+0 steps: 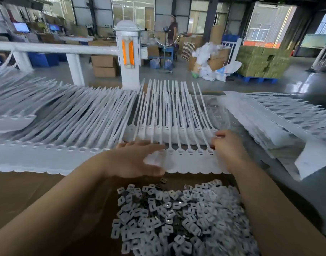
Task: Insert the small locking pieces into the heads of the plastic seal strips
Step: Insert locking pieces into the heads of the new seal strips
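While the pile of small pale grey square plastic locking pieces [178, 218] lies on the brown cardboard-covered tabletop [29, 196] nearest the person, the work in hand sits just beyond it: a joined row of translucent white plastic seal strips [191, 159], heads toward the person, tails running away. A second row [169, 132] lies just behind it, and further white strips are fanned out to the left [56, 111] and stacked to the right [280, 117].

The left hand [138, 159] lies flat, fingers extended and together, pressing on the left end of the near row; motion blur obscures whether anything is under the fingertips. The right hand [227, 143] is at the right end of the same row, fingers curled at the last strip's head; whether it pinches a locking piece or the strip itself cannot be told.

Judgement: the step is seating a piece in a head slot [190, 152]. To do it well, the flat hand should hold the row from sliding, the piece should be squared to the slot before pressing, and pressure should be straight down until flush. Working along the row in order would avoid missed heads. Skewed entry risks jamming.
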Available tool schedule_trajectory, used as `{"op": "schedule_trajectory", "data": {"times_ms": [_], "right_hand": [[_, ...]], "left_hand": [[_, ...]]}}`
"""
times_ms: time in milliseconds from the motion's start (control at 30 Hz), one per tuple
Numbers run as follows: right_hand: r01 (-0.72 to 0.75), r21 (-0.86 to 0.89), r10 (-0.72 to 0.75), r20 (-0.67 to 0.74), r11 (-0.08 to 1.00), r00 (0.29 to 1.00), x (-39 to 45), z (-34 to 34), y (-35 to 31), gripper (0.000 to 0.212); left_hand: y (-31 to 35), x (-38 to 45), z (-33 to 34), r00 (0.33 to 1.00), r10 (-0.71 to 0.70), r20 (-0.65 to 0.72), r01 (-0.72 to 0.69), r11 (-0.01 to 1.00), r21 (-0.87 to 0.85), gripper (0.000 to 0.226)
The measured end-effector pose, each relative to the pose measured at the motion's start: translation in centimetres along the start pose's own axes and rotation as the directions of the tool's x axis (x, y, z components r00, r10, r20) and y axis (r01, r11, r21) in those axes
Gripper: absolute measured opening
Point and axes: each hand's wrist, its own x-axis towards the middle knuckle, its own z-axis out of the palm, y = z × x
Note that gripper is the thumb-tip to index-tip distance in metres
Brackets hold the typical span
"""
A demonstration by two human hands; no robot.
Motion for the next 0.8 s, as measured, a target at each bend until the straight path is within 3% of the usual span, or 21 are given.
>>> {"op": "schedule_trajectory", "data": {"times_ms": [100, 200, 267, 300, 367, 433, 533, 800], "right_hand": [[0.153, -0.283, -0.177, -0.062, 0.947, 0.982, -0.2, 0.1, 0.4, 0.043], [0.298, -0.568, -0.426, -0.103, 0.767, 0.899, -1.2, 0.0, -0.2, 0.039], [0.499, -0.441, -0.545, 0.026, 0.746, 0.838, -2.3, -0.4, -1.5, 0.023], [0.569, -0.285, -0.539, 0.183, 0.771, 0.822, -2.9, -0.6, -2.3, 0.016], [0.604, -0.051, -0.484, 0.547, 0.795, 0.683, -4.4, -0.4, -3.5, 0.016], [0.626, -0.015, -0.421, 0.728, 0.779, 0.541, -5.4, 0.4, -3.9, 0.014], [0.704, -0.041, -0.409, 0.789, 0.709, 0.458, -5.8, 1.4, -3.8, 0.013], [0.735, -0.083, -0.41, 0.786, 0.673, 0.464, -5.9, 2.2, -3.3, 0.011]], "left_hand": [[-0.6, 0.1, 0.1, 0.999, 0.031, 0.04, -0.031, 1.0, -0.002, 0.093], [-1.1, 0.4, 0.0, 0.997, 0.071, 0.002, -0.071, 0.994, -0.084, 0.09], [-1.3, 0.7, 0.2, 0.995, 0.091, -0.038, -0.095, 0.988, -0.122, 0.081], [-1.4, 0.9, 0.2, 0.994, 0.092, -0.056, -0.099, 0.985, -0.14, 0.076], [-1.4, 1.1, 0.3, 0.993, 0.091, -0.078, -0.103, 0.982, -0.161, 0.069], [-1.2, 1.1, 0.4, 0.989, 0.094, -0.111, -0.108, 0.985, -0.136, 0.064], [-1.1, 1.2, 0.7, 0.982, 0.091, -0.166, -0.106, 0.991, -0.085, 0.06], [-1.1, 1.3, 0.7, 0.99, 0.056, -0.127, -0.061, 0.997, -0.04, 0.058]]}}
